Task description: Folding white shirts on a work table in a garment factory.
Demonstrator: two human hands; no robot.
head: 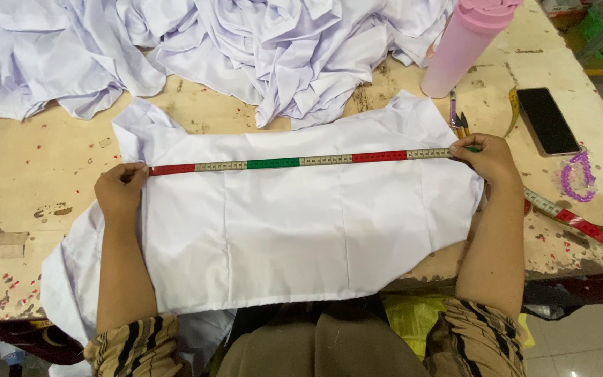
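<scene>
A white garment (280, 230) lies flat on the worn wooden table (36, 181), its lower edge hanging over the front. A measuring tape (301, 161) with red, green and pale sections is stretched straight across its upper part. My left hand (120, 190) pinches the tape's red end at the garment's left side. My right hand (488, 157) holds the tape down at the right side. The rest of the tape (574, 220) trails off past my right wrist along the table.
A heap of white garments (246, 49) fills the back of the table. A pink bottle (463, 43) stands back right. A black phone (547, 120), small snips (457, 119) and a purple bead string (579, 176) lie at the right.
</scene>
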